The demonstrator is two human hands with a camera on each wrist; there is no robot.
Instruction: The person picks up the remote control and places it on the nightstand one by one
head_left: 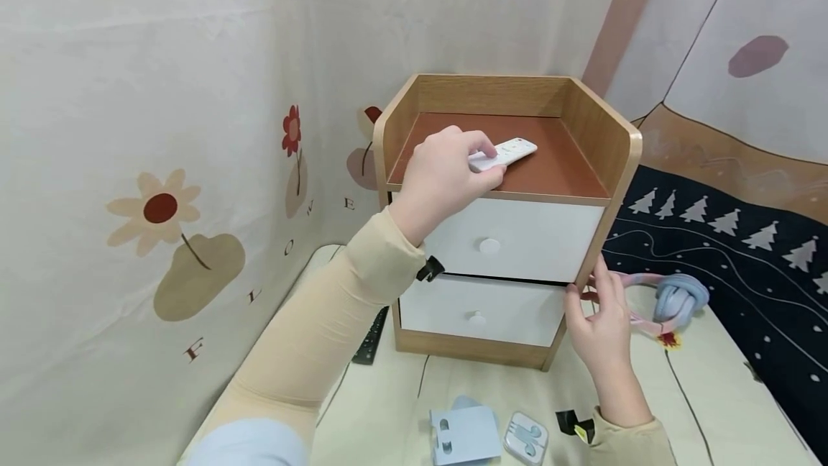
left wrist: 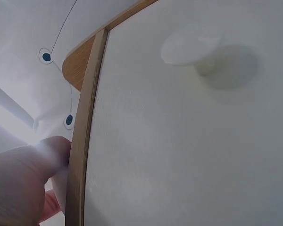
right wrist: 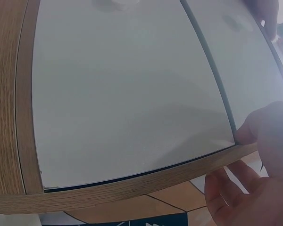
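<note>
A small wooden drawer cabinet (head_left: 498, 357) has two white drawer fronts with round knobs and a brown open top shelf. Over that shelf my left hand (head_left: 446, 175) pinches a white remote control (head_left: 517, 150) between thumb and fingers. In the left wrist view the left hand (left wrist: 23, 179) shows beside the cabinet's wooden edge, and the remote is out of sight. Lower down, my right hand (head_left: 601, 322) grips the cabinet's right side edge. The right wrist view shows the right thumb at the front, level with the gap between the drawers, and the fingers round the side panel.
In front of the cabinet lie a light blue box (head_left: 467, 436) and a clear case with earphones (head_left: 526, 439). A pink and blue headband (head_left: 679, 300) is right of the right hand. Something black with keys (head_left: 370, 340) pokes out at the left. Printed cloth hangs behind.
</note>
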